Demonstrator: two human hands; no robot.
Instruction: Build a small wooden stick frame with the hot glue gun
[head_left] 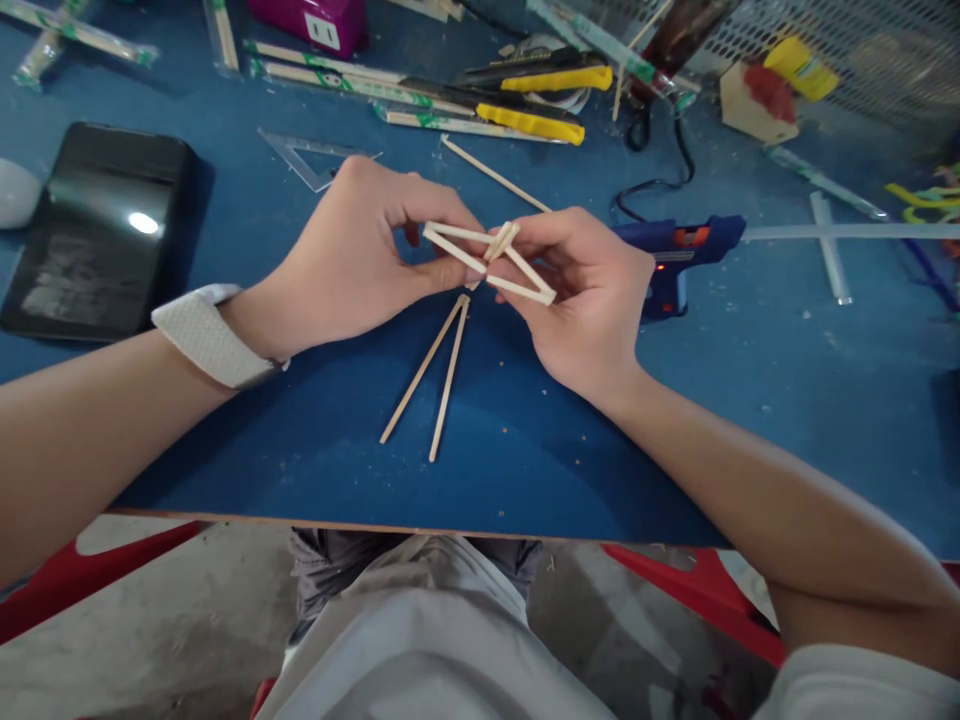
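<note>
My left hand [397, 240] and my right hand [589, 290] meet above the blue table, both closed on a small frame of wooden sticks [531, 275]. The left fingers pinch its left side, and the right fingers pinch its right side. Short pale sticks form angled pieces that cross near the middle; the fingers partly hide how they join. Just below the hands, a pair of wooden sticks [448, 375] lies in a narrow V with its tip pointing away from me. Behind the hands rests a single thin stick [495, 173].
A blue glue gun [667, 265] with a lit red light lies right of my right hand. Yellow-and-black cutters [532, 122], wrapped chopsticks [337, 80] and a clear set square [304, 160] lie behind. A black device [97, 225] is at left. The table's edge [420, 527] runs in front.
</note>
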